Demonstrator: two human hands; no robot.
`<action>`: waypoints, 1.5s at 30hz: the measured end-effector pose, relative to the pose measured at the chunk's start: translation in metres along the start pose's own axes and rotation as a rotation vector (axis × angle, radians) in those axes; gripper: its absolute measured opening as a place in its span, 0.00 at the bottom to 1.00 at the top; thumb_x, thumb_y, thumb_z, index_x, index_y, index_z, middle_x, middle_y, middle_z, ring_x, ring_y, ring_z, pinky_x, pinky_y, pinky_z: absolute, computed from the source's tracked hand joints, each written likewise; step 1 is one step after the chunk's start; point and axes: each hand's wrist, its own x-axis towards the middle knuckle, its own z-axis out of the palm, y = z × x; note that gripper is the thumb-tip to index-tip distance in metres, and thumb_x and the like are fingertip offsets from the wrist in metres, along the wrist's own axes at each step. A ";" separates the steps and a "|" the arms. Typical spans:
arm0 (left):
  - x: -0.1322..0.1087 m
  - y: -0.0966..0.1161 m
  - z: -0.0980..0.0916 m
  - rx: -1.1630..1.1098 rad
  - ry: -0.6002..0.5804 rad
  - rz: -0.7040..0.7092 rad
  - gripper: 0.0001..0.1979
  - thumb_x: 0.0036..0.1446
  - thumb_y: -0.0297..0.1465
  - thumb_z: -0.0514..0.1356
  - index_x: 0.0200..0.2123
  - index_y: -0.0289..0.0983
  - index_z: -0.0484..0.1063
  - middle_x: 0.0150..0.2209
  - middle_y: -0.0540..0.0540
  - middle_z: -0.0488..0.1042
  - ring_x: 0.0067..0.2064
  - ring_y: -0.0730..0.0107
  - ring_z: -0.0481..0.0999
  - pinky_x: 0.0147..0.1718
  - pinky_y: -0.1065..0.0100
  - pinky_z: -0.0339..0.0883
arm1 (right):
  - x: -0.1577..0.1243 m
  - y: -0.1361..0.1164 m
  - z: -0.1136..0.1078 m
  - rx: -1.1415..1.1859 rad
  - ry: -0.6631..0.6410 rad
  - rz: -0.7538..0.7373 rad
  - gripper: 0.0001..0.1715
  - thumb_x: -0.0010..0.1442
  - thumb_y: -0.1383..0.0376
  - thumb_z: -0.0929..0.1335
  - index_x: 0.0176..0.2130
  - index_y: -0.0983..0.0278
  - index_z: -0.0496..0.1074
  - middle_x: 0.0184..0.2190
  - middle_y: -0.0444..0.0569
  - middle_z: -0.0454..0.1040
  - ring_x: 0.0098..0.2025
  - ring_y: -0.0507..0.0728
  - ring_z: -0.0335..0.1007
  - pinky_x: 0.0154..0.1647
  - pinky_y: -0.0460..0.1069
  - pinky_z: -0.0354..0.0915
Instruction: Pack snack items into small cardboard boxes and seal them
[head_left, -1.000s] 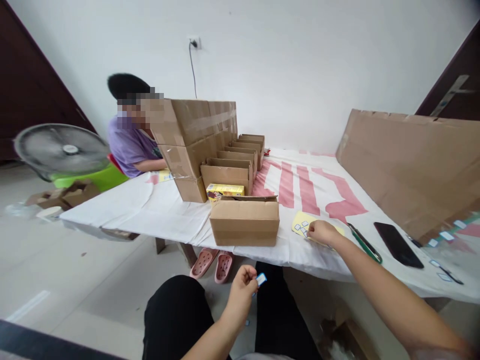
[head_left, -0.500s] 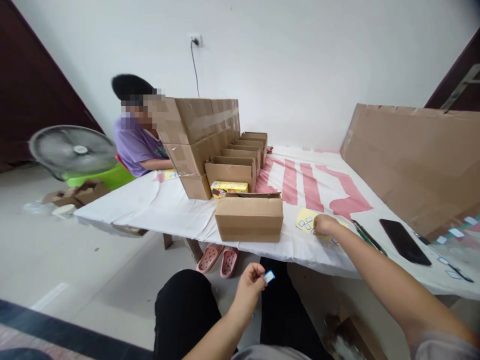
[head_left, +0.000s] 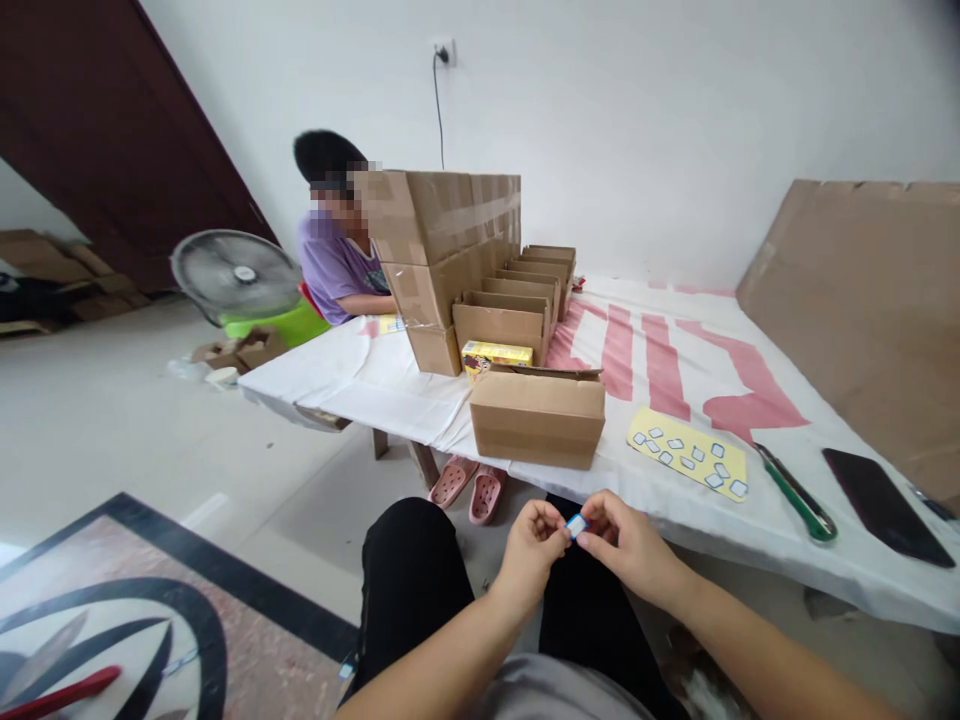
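A small white piece with a blue edge (head_left: 576, 526), like a sticker or tag, is pinched between both hands over my lap. My left hand (head_left: 529, 555) grips its left side between thumb and fingers. From the right, my right hand (head_left: 626, 550) has its thumb and fingertips closed at the other side. A yellow card (head_left: 651, 421) lies on the table ahead of my right hand, with several small white, dark-outlined pieces scattered over it. Left of the card, a closed brown cardboard box (head_left: 536, 420) stands at the table's front edge.
Open cartons (head_left: 499, 325) line up beside a wall of stacked boxes (head_left: 442, 270), with a yellow packet (head_left: 496, 354) before them. A green utility knife (head_left: 796, 497) and black phone (head_left: 889, 505) lie right. A person (head_left: 337, 255) sits behind the stack, near a fan (head_left: 236, 275).
My right hand has left the yellow card and come down to the small piece in my left hand. The view has turned left, and the whole card now shows.
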 end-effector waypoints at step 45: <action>-0.006 0.002 0.001 -0.028 -0.008 -0.042 0.16 0.38 0.26 0.67 0.27 0.38 0.60 0.23 0.55 0.69 0.25 0.78 0.67 0.29 0.73 0.63 | -0.010 0.006 0.022 -0.149 0.106 -0.119 0.07 0.58 0.68 0.64 0.32 0.60 0.73 0.30 0.46 0.76 0.32 0.56 0.71 0.36 0.50 0.64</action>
